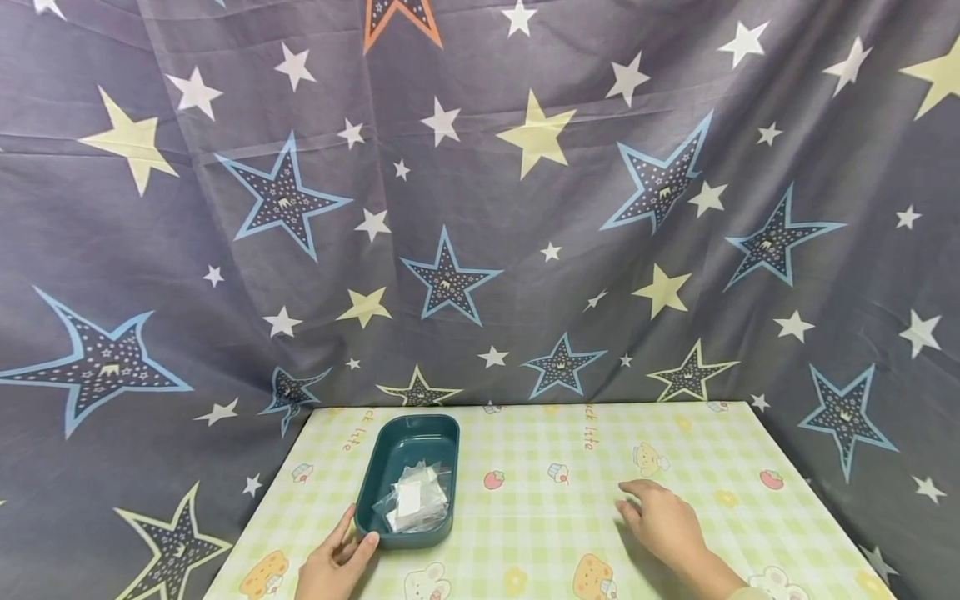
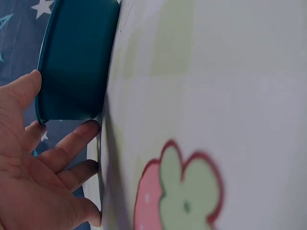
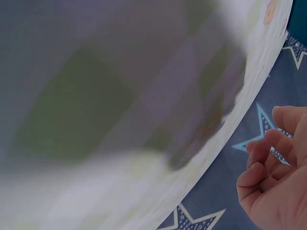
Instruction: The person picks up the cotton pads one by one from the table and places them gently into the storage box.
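A dark teal tray with rounded corners sits left of centre on the table. Inside it, toward the near end, lies a heap of small clear plastic bags with white pieces in or on them. My left hand holds the tray's near left corner, the thumb on the near wall and the forefinger along the left side. In the left wrist view the thumb is at the tray's rim, and other fingers reach toward its base. My right hand hovers over the right half of the table, fingers loosely bent, holding nothing.
A light green checked cloth printed with cartoon figures covers the table. Behind and at both sides hangs a grey curtain with stars, meeting the table's far edge.
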`<state>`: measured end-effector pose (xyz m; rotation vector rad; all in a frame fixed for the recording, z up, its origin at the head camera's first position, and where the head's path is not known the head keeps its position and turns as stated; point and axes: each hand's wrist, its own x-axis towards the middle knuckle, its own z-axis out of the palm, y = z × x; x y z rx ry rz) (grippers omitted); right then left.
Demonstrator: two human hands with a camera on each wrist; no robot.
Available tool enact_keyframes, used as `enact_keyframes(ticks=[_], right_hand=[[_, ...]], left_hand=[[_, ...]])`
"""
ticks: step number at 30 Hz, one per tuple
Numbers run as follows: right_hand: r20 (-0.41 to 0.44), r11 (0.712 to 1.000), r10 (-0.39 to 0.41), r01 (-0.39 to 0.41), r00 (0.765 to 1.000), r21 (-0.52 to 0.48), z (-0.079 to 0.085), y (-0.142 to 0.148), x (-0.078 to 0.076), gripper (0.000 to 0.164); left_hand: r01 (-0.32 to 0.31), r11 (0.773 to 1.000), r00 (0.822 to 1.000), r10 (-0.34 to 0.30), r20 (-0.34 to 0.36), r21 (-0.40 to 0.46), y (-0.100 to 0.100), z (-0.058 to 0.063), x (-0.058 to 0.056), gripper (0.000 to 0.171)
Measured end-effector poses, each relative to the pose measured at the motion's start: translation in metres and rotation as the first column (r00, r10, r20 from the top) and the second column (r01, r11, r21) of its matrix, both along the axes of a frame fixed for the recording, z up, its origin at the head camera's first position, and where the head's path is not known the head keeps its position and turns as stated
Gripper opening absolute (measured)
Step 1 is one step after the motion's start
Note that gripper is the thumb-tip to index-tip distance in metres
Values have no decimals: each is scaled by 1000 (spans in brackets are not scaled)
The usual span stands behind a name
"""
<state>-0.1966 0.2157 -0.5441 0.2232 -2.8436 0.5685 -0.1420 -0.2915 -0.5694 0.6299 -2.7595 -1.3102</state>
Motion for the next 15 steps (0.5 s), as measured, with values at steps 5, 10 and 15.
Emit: enact_keyframes(ticks=[5,10,15], right_hand=[[15,1000,-8,8,1000,13,3,20,2,32],[33,999,-32,31,999,25,7,37,2,34],[48,998,-47,45,998,41,11,50,2,36]], left_hand=[[23,999,999,-25,-33,-44,-3,5,3,97],[77,992,997,-80,-22,-97,-9,14,2,94],[139,971,990,-136,26,-194,-20,22,0,94]])
